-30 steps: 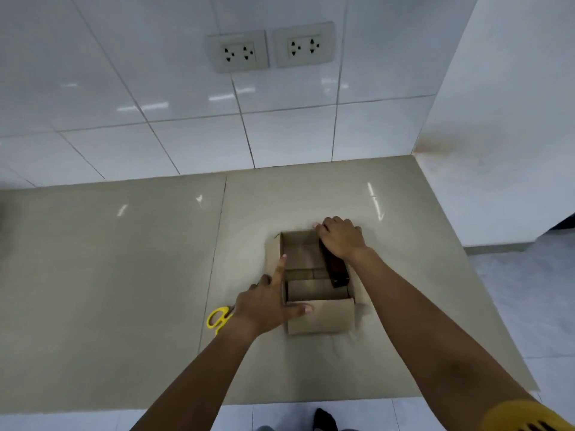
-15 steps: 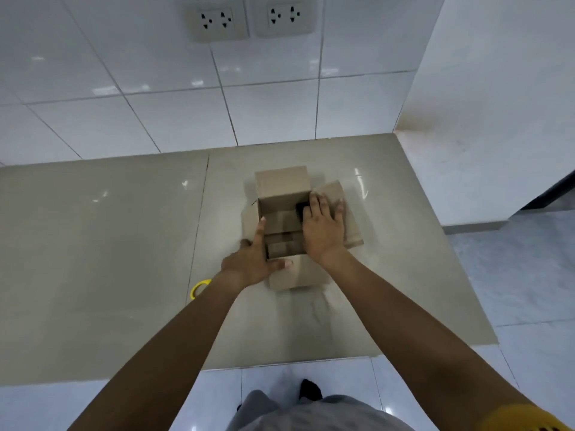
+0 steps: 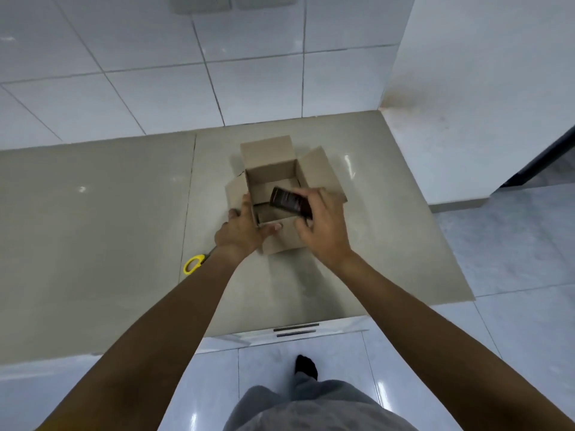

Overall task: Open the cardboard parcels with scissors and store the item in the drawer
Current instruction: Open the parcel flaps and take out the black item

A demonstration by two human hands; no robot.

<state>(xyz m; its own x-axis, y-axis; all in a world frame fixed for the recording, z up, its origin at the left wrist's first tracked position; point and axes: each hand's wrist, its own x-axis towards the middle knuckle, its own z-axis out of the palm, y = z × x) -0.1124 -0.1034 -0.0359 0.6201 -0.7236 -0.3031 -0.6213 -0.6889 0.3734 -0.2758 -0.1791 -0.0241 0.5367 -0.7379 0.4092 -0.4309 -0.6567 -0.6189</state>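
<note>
Cardboard parcel (image 3: 270, 169) sits open on the beige worktop (image 3: 93, 228), near the back wall, w/ all four flaps splayed out: far flap up, right flap leaning outward, left flap half hidden behind the left hand, near flap folded down toward the person. Inside, only bare cardboard bottom shows.

Right hand (image 3: 323, 231) is curled around the item (image 3: 291, 202), a small dark, flat rectangular pack, held tilted above the parcel's near-right corner, clear of the box floor. Thumb below it, fingers on top. There's faint light print on its top face, too blurred to read; no brand legible.

Left hand (image 3: 244, 228) rests spread against the parcel's left wall & near flap: index finger pointing up along the left edge, thumb laid across the near flap's top. It pins the box, grips nothing else.

Scissors (image 3: 194, 264) lie on the worktop just beside the left wrist, mostly hidden by the forearm; only one yellow handle loop & a bit of shank show.

Drawer (image 3: 295, 329) front w/ a dark slot handle is below the worktop edge, shut. Wall is white tile; socket plate at top, cut off by frame, no readable marks.
</note>
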